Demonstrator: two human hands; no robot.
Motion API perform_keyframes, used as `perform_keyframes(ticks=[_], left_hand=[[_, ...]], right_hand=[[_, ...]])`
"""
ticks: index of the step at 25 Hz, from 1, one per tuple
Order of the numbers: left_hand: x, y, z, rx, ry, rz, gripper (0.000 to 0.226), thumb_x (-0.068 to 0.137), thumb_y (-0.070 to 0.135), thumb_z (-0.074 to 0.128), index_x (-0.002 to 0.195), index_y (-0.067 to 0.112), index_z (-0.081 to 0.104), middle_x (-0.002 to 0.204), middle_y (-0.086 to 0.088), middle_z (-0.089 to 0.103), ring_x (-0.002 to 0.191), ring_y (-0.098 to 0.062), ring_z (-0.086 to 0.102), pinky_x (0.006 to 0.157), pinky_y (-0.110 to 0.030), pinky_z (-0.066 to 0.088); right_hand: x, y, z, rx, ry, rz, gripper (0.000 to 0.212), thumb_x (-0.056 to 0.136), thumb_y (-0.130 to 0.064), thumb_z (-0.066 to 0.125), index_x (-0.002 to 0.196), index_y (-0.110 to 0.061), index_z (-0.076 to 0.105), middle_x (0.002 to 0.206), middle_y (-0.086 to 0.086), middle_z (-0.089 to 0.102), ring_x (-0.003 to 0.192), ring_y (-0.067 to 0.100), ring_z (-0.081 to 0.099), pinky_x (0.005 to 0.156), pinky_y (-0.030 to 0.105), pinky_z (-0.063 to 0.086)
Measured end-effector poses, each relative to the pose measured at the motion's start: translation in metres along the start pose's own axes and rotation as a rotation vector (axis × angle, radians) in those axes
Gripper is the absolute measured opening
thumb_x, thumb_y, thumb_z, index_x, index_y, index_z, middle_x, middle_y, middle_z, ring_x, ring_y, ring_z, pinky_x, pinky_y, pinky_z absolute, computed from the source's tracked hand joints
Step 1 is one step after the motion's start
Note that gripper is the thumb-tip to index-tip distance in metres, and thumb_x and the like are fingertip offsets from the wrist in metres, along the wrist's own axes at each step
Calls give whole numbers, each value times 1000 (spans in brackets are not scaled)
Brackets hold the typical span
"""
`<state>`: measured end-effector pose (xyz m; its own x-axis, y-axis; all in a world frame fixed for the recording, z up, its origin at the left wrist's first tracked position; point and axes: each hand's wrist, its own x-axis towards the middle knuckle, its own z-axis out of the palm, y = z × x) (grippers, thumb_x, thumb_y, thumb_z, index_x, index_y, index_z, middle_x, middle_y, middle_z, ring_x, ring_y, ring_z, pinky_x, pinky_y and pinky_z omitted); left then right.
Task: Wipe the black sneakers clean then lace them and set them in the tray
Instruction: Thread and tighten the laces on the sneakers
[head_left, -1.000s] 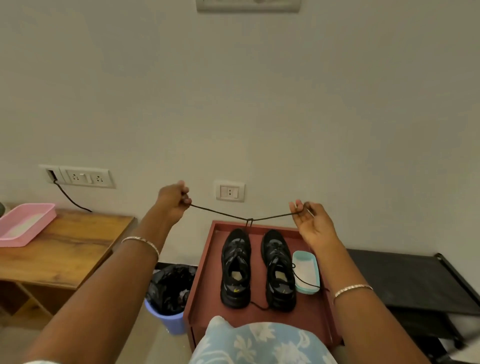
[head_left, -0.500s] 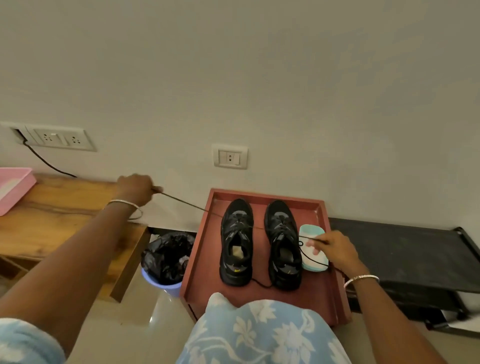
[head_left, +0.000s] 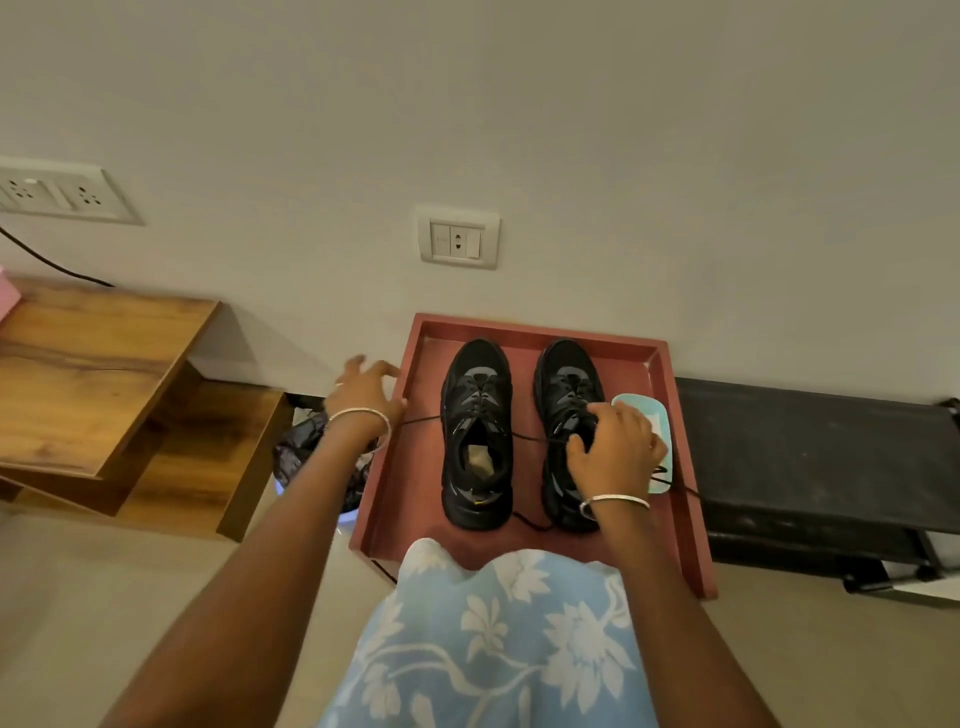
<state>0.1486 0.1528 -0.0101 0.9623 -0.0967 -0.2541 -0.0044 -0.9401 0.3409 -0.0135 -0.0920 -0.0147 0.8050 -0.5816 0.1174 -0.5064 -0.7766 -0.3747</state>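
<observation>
The grip of the right hand (head_left: 615, 449) is curled onto the right sneaker (head_left: 566, 379), thumb at its opening where the black lace (head_left: 535, 439) meets it, while the left hand (head_left: 366, 392) has its grip apart, fingers splayed and blurred over the left rim of the red tray (head_left: 519, 328). Both sneakers stand side by side in the tray at centre frame, toes to the wall (head_left: 519, 130), and the lace runs from beside the left wrist across the left sneaker (head_left: 475, 410) to the right one.
</observation>
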Motion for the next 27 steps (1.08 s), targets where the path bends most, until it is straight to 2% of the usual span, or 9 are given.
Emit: perform_keyframes(ticks=[2, 3, 6, 8, 12, 17, 21, 24, 27], left_hand=[[-12, 32, 26, -109, -24, 148, 32, 93, 28, 64, 125, 26, 63, 135, -7, 59, 122, -31, 57, 101, -46, 47], [-17, 41, 37, -159, -27, 153, 25, 93, 27, 64, 118, 27, 68, 125, -6, 66, 116, -29, 61, 100, -44, 48], [-32, 52, 69, -345, 61, 63, 6, 91, 25, 67, 92, 28, 72, 96, -4, 75, 96, -28, 69, 87, -40, 54], [-38, 53, 80, -415, 146, -7, 7, 92, 26, 66, 87, 24, 70, 86, -4, 74, 85, -28, 69, 76, -39, 56], [-42, 56, 84, -544, 205, -44, 10, 93, 23, 65, 84, 21, 69, 84, 0, 72, 80, -22, 66, 74, -37, 55], [-25, 39, 84, -501, 139, -63, 18, 90, 29, 67, 73, 32, 61, 80, 6, 71, 79, -21, 67, 78, -42, 57], [-25, 47, 71, -339, 214, -86, 19, 90, 27, 65, 73, 30, 60, 74, 7, 65, 84, -25, 66, 89, -42, 50], [-23, 47, 70, -315, 231, -118, 20, 90, 24, 65, 71, 29, 59, 79, 1, 69, 85, -31, 64, 85, -39, 49], [-25, 50, 68, -328, 241, -150, 16, 91, 24, 64, 76, 27, 65, 83, 0, 69, 75, -24, 54, 72, -33, 42]], right_hand=[[-6, -21, 22, 166, -38, -73, 27, 84, -19, 71, 110, -14, 71, 115, 10, 69, 113, 33, 60, 97, 47, 45], [-7, -29, 31, 254, -93, -100, 25, 86, -19, 70, 110, -13, 71, 111, 9, 71, 108, 31, 63, 95, 46, 49], [-1, -46, 54, 472, -213, -78, 27, 91, -18, 69, 116, -10, 70, 114, 8, 72, 107, 24, 67, 93, 43, 55], [3, -52, 65, 545, -210, -37, 22, 90, -19, 70, 110, -12, 73, 107, 4, 74, 101, 20, 69, 90, 42, 56], [10, -51, 79, 530, -190, -7, 7, 89, -18, 71, 85, -12, 71, 87, 1, 70, 85, 19, 65, 77, 35, 54], [20, -44, 82, 418, -246, 30, 12, 93, -16, 65, 81, -16, 63, 85, 3, 70, 84, 26, 65, 73, 35, 50], [25, -47, 75, 325, -256, 80, 11, 91, -17, 66, 81, -17, 63, 86, 3, 72, 87, 28, 65, 73, 29, 40], [24, -53, 71, 282, -266, 111, 9, 91, -16, 66, 82, -16, 63, 91, 3, 71, 92, 27, 63, 74, 28, 32], [21, -55, 69, 272, -265, 128, 6, 90, -14, 66, 84, -14, 64, 94, 5, 70, 94, 28, 63, 75, 28, 33]])
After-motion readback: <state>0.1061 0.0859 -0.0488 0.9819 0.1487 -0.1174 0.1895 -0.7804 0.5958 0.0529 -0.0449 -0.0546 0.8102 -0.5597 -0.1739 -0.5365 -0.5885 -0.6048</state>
